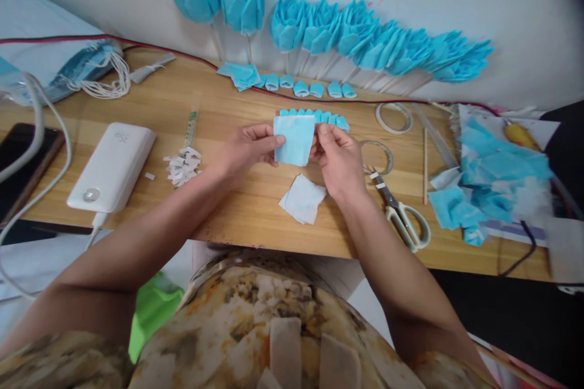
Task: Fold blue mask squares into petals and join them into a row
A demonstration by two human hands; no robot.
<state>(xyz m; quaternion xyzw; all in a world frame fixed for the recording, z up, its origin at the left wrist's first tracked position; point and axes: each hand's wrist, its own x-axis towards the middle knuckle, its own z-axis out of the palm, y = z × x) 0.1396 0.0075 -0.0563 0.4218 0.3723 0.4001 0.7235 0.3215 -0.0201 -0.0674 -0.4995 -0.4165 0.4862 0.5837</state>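
A light blue fabric square (294, 141) is held up between both hands over the table. My left hand (255, 147) pinches its left edge between thumb and fingers. At the opposite edge my right hand (336, 149) is closed on the square's upper right side, its fingertips partly hidden. Just behind the square lies a row of small folded blue pieces (326, 117), partly covered by it. Below it on the wood rests a small stack of pale squares (304, 199). Scissors (401, 213) lie to the right of my right forearm, with white strips stuck on their blades.
Several blue fabric flowers (291, 23) on sticks lean against the wall. Rolls of tape (394, 118), a wooden stick (425, 165) and blue scraps (504, 158) lie to the right. On the left are a white power bank (112, 165), cut paper bits (183, 166) and a phone (28, 167).
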